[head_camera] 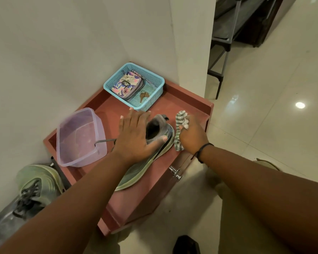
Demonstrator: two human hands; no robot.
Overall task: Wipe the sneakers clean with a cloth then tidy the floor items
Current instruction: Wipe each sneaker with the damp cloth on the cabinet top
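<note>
A grey and pale green sneaker (147, 167) lies on its side on top of a reddish cabinet (187, 103). My left hand (134, 134) rests flat over the sneaker's upper, fingers spread, thumb at the collar. Just to the sneaker's right, my right hand (191, 136) is closed around a striped grey and white cloth (180, 123), which touches the sole near the heel. A second sneaker of the same kind (31, 191) lies on the floor at the lower left, laces up.
On the cabinet stand a clear purple-tinted plastic tub (77, 138) on the left and a blue mesh basket (154, 79) at the back holding a floral pouch (127, 85) and keys (143, 96). White walls close the left and back. Glossy tiled floor spreads right.
</note>
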